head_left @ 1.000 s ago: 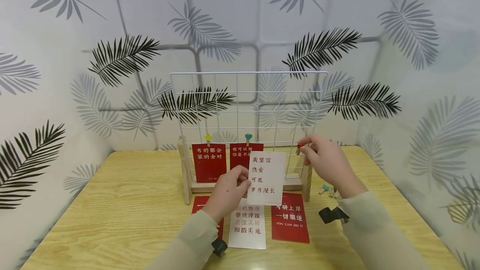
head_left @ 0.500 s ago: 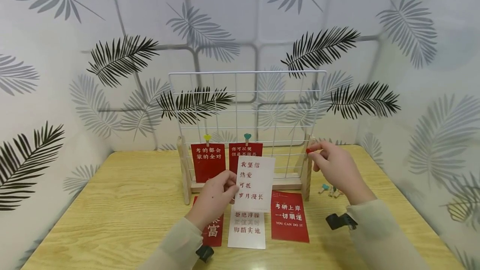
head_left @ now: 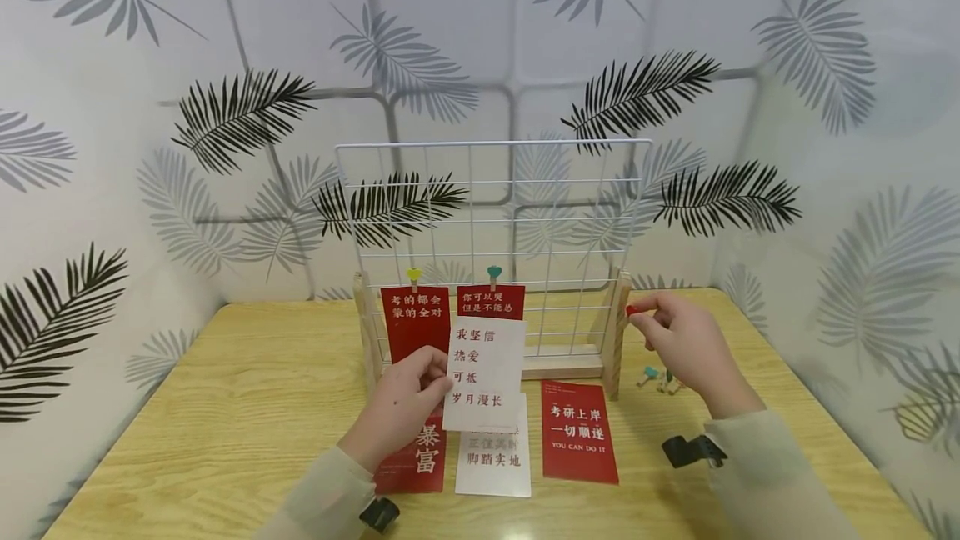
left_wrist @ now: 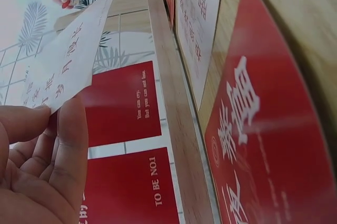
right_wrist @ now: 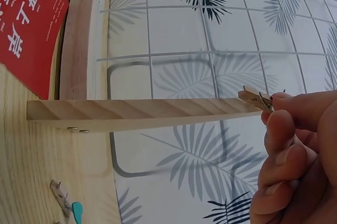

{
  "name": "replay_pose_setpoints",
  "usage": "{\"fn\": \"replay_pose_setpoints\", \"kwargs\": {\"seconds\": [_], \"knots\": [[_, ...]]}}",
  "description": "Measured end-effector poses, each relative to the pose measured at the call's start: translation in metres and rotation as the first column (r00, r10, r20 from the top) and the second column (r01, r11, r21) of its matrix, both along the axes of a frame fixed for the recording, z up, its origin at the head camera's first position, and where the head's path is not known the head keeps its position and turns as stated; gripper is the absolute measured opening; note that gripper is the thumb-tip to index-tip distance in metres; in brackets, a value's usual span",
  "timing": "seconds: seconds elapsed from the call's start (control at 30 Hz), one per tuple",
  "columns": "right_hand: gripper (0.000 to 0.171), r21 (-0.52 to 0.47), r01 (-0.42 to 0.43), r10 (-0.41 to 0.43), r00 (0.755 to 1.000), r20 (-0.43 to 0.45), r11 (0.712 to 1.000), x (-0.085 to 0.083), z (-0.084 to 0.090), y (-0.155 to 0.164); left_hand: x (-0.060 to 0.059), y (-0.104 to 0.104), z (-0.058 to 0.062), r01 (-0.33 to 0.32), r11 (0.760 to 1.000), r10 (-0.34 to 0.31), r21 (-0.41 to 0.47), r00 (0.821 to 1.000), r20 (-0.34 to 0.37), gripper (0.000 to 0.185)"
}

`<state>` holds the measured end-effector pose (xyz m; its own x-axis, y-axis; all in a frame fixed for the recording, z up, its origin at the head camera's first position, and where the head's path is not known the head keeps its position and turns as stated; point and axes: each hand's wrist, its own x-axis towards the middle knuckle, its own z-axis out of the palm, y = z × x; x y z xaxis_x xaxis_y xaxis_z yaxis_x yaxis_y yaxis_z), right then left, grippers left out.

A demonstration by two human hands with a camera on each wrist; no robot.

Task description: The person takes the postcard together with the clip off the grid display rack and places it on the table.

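My left hand [head_left: 402, 401] pinches a white card [head_left: 486, 373] with red characters by its left edge, held upright in front of the grid rack. In the left wrist view the thumb and fingers [left_wrist: 71, 145] grip the card's corner. To the right of the rack's wooden post, my right hand [head_left: 688, 344] pinches a small wooden clothespin [right_wrist: 256, 99] with a red top. Two red cards hang on the white wire grid [head_left: 558, 261]: the left one [head_left: 416, 327] under a yellow clip [head_left: 414, 275], the other [head_left: 491, 300] under a teal clip [head_left: 494, 272], partly hidden by the white card.
Lying in front of the rack are a red card [head_left: 423, 461], a white card [head_left: 492, 473] and another red card [head_left: 579, 432]. Several loose clothespins [head_left: 663, 380] lie right of the rack. The rack's wooden post [head_left: 618, 336] stands beside my right hand.
My left hand has moved left and slightly down with the white card, uncovering more of the hanging red card. My right hand has moved right and down with the clothespin, past the wooden post.
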<state>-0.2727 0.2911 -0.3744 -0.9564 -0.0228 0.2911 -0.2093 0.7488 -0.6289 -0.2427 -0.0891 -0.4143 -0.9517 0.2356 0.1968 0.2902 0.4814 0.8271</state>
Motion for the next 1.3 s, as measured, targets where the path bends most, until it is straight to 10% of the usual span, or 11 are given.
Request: {"fn": "replay_pose_setpoints", "kwargs": {"seconds": [1.3], "knots": [[0.030,-0.007,0.048,-0.048,0.997,0.065,0.999,0.005,-0.025,0.043,0.003,-0.100,0.001,-0.119,0.992,0.121,-0.028,0.989,0.080,0.009]]}}
